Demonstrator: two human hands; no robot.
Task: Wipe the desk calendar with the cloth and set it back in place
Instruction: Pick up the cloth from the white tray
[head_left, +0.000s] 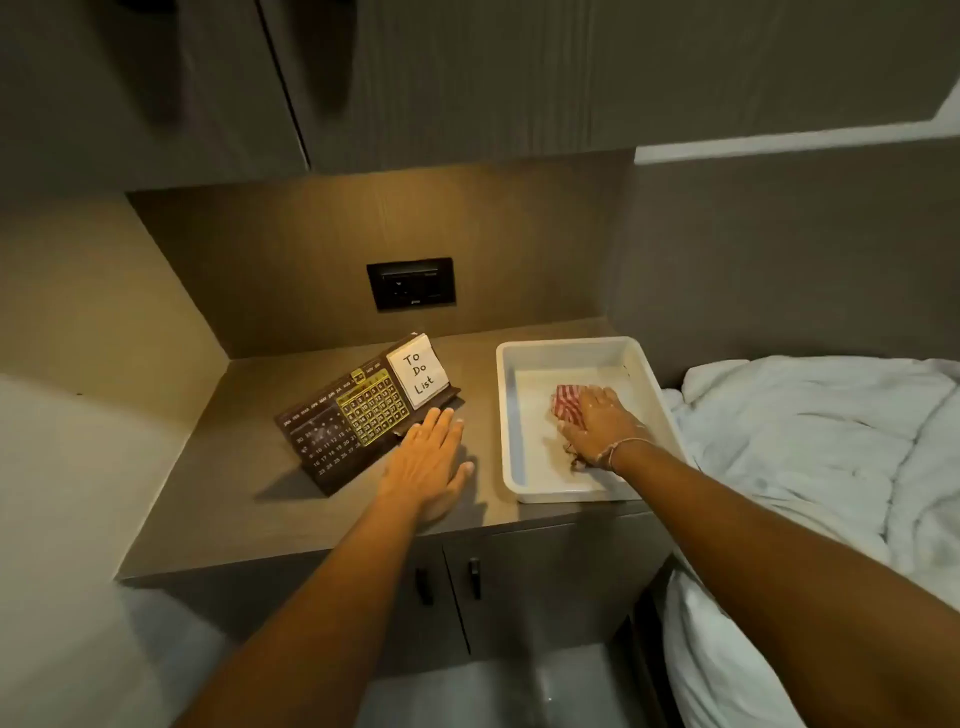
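A dark brown desk calendar (347, 415) with a white "To Do List" pad stands tilted on the brown countertop (218, 447). My left hand (431, 462) lies flat and open just in front of the calendar's right end, fingertips close to its base. A red-and-white striped cloth (566, 402) lies in a white tray (511, 426) to the right. My right hand (597, 423) rests on top of the cloth, covering most of it; whether the fingers have closed around it I cannot tell.
A black wall socket (411, 283) sits on the back panel. Overhead cabinets hang above. Cabinet doors with dark handles (474, 578) are below the countertop. A bed with white bedding (810, 447) lies on the right.
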